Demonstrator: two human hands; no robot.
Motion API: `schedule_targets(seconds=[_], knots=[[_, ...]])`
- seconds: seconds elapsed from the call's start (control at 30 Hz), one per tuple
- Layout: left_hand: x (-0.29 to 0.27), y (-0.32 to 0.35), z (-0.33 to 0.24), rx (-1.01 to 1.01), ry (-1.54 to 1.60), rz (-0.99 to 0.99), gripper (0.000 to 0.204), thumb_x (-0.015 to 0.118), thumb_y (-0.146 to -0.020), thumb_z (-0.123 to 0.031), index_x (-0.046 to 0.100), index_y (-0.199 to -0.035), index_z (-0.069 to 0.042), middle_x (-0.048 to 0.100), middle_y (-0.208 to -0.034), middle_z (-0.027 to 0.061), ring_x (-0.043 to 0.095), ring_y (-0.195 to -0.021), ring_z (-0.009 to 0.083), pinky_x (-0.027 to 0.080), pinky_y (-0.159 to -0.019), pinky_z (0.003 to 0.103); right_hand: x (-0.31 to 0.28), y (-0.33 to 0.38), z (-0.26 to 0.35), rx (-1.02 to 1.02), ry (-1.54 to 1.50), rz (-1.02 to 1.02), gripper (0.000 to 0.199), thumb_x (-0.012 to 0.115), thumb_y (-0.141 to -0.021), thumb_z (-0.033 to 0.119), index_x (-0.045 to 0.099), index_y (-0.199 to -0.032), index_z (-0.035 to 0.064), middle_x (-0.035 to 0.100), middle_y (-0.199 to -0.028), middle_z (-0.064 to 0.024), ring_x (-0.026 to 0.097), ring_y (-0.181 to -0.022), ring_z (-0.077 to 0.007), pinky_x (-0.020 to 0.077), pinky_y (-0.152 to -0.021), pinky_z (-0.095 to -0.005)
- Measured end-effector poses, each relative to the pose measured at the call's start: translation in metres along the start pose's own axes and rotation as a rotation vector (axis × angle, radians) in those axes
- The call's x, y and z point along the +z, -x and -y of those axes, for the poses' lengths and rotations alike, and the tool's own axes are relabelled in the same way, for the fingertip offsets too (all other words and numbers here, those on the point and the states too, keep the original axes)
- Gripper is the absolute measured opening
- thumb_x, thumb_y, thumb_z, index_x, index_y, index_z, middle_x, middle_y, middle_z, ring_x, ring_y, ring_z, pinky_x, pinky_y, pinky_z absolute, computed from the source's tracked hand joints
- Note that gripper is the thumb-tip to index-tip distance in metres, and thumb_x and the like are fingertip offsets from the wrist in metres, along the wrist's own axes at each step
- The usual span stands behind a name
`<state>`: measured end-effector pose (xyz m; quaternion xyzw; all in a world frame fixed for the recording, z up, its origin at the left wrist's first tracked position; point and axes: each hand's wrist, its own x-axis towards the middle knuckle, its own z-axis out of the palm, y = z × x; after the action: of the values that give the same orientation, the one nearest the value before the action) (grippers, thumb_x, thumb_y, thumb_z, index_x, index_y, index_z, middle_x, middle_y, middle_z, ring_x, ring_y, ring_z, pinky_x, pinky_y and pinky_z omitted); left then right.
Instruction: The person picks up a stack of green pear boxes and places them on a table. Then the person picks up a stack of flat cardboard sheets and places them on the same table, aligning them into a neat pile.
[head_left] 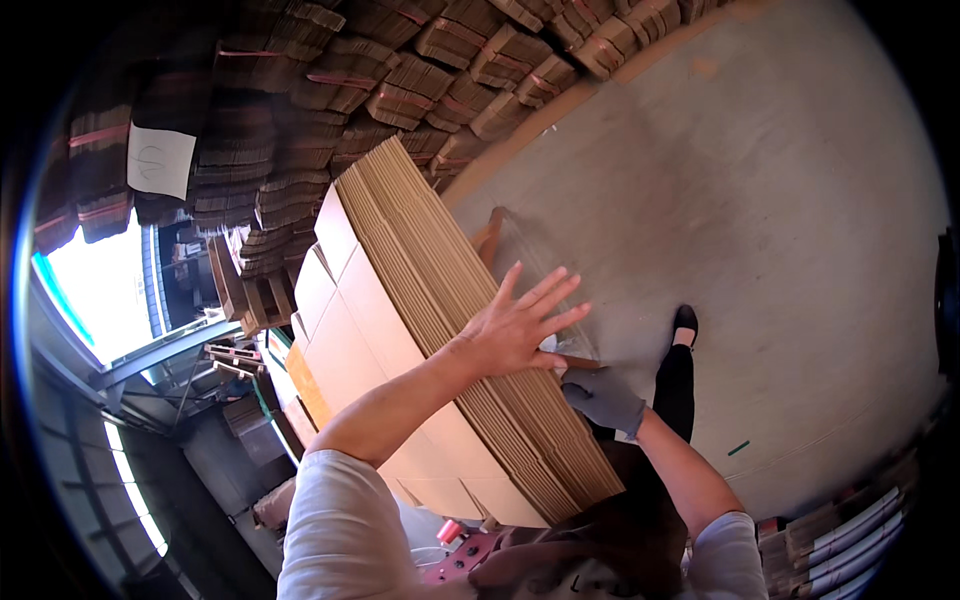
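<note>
A tall stack of flat folded cardboard boxes (pixel 430 260) stands in front of me, its many brown edges turned to the right. My left hand (pixel 525 325), bare, reaches across the top with fingers spread wide over the stack's right side; it holds nothing. Just below it, my right hand (pixel 605 398) wears a grey glove and is curled against that same side. What its fingers hold, if anything, is hidden. Beside both hands shows a clear, see-through sheet or frame (pixel 545 270), too faint to name, with brown ends.
Tied bundles of flat cardboard (pixel 465 45) are piled along the far side, one pile bearing a white paper (pixel 160 160). Wooden pallets (pixel 237 358) lie to the left. Grey concrete floor (pixel 780 200) stretches right. A pink panel (pixel 470 556) with a red knob is near my body.
</note>
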<state>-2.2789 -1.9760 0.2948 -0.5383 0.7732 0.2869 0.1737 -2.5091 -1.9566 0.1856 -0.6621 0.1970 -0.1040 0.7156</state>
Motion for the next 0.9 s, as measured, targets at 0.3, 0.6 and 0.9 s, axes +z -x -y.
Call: schedule_targets(seconds=[0.3, 0.6, 0.9], knots=[[0.008, 0.020, -0.004, -0.006, -0.018, -0.035, 0.097, 0.067, -0.082, -0.067, 0.028, -0.161, -0.028, 0.017, -0.170, 0.0062, 0.011, -0.159, 0.0264, 0.015, -0.121, 0.072, -0.003, 0.003, 0.009, 0.099, 0.028, 0.045, 0.015, 0.062, -0.093, 0.020, 0.063, -0.092, 0.0047, 0.066, -0.082, -0.0166, 0.067, -0.078, -0.0344, 0.0515, -0.069, -0.0435], [-0.002, 0.025, -0.012, -0.026, 0.016, -0.179, 0.091, 0.066, -0.083, -0.064, 0.033, -0.159, -0.027, 0.024, -0.168, 0.0070, 0.016, -0.158, 0.0269, 0.016, -0.120, 0.070, -0.018, 0.010, 0.013, 0.248, -0.164, 0.070, 0.020, 0.056, -0.101, 0.022, 0.065, -0.103, 0.0046, 0.067, -0.085, -0.0167, 0.065, -0.074, -0.0300, 0.0509, -0.071, -0.0393], [0.001, 0.040, -0.007, -0.081, -0.018, -0.117, 0.092, 0.061, -0.085, -0.070, 0.030, -0.161, -0.028, 0.020, -0.170, 0.0071, 0.014, -0.158, 0.0269, 0.013, -0.122, 0.070, -0.012, 0.001, 0.015, 0.208, -0.086, 0.033, 0.017, 0.058, -0.099, 0.021, 0.062, -0.098, 0.0050, 0.067, -0.084, -0.0180, 0.066, -0.072, -0.0332, 0.0515, -0.067, -0.0396]])
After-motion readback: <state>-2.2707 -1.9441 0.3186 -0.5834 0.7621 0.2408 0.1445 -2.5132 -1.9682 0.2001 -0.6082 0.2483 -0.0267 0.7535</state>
